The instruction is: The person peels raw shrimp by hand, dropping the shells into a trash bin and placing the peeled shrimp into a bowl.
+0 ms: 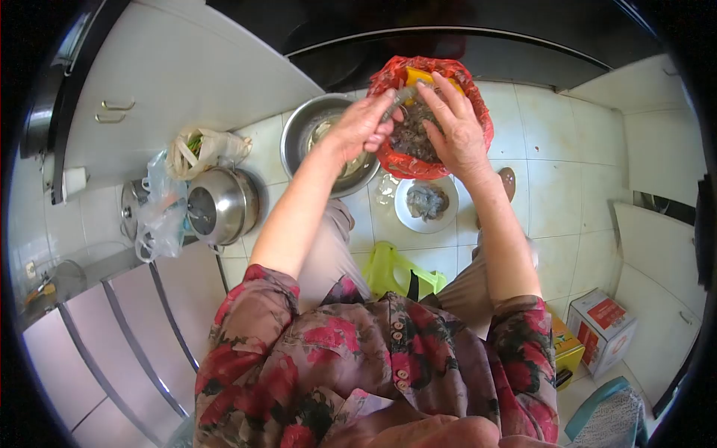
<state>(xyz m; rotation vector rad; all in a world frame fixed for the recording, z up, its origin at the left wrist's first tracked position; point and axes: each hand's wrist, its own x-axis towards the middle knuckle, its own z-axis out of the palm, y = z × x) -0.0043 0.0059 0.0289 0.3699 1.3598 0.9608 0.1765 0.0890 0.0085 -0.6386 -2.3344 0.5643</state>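
Observation:
A grey shrimp (403, 95) is gripped in my left hand (366, 125), its fingers closed around one end. My right hand (457, 131) is at the shrimp's other end, fingers outstretched and thumb apart; a fingertip appears to touch it. Both hands are over a bin lined with a red plastic bag (482, 112), which holds a heap of brownish shrimp scraps (414, 138) and something yellow (420, 76). Closer to me, a white bowl (404, 219) contains greyish peeled shrimp (426, 201). A metal basin (290, 145) with some liquid sits below my left forearm.
On the left stand a steel pot (237, 205), a clear plastic bag (160, 216) and a bag with greens (216, 149). A green stool (382, 269) is beneath me. Cartons (602, 332) are at the right, by the white cabinets (657, 254).

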